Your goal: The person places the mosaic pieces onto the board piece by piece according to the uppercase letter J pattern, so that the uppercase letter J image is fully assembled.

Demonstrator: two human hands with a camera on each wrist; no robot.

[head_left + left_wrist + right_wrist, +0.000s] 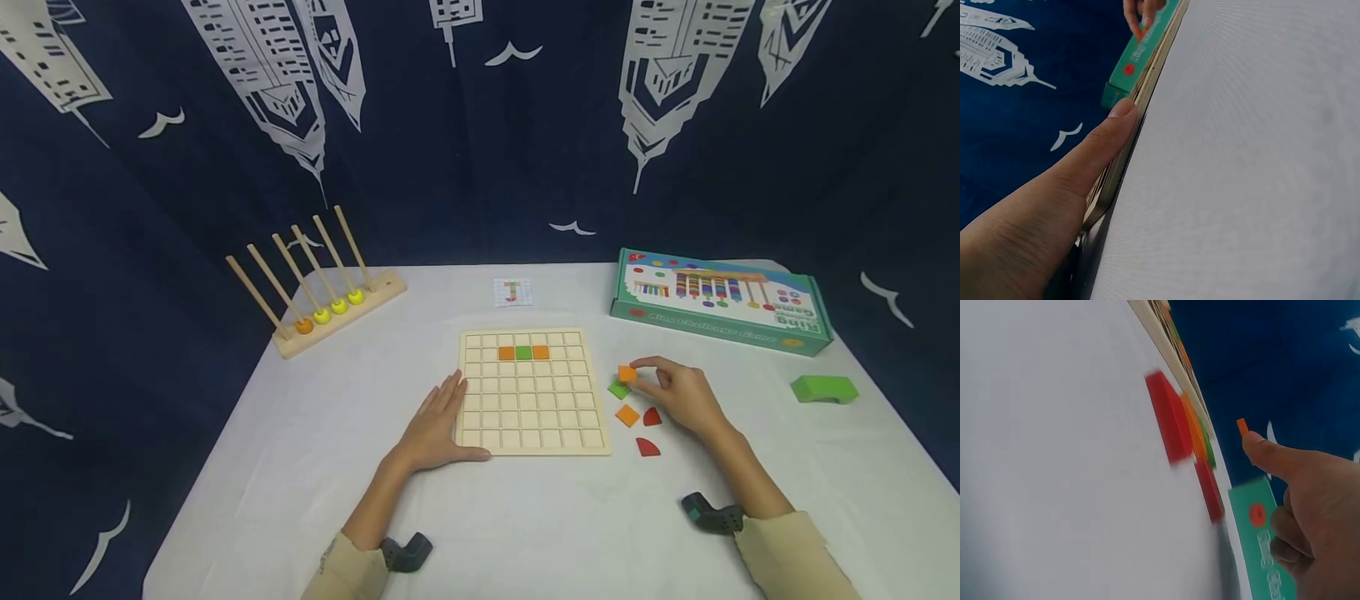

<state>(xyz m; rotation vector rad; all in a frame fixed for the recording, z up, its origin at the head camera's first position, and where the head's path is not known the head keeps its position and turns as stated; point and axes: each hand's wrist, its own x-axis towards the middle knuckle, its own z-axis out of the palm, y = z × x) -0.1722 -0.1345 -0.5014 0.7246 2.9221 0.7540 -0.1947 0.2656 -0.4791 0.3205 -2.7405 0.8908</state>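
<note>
Fingers stretched along its left side, my left hand (432, 427) rests against the wooden grid board (534, 402), thumb at the near left corner. My right hand (684, 396) pinches an orange square tile (627, 373) between thumb and fingertips, right of the board; the right wrist view shows that tile (1242, 427) jutting past the thumb. A green tile (617, 389) lies just below it, partly overlapped. Closer to me are another orange tile (627, 415) and two red quarter-round pieces (648, 447). In the board's second row sit orange, green (523, 352) and orange tiles.
A small pattern card (513, 292) lies behind the board. At the back left stands a wooden peg rack (387, 288) with orange and yellow rings. A green game box (723, 304) lies at the back right, a green arch block (824, 389) in front of it.
</note>
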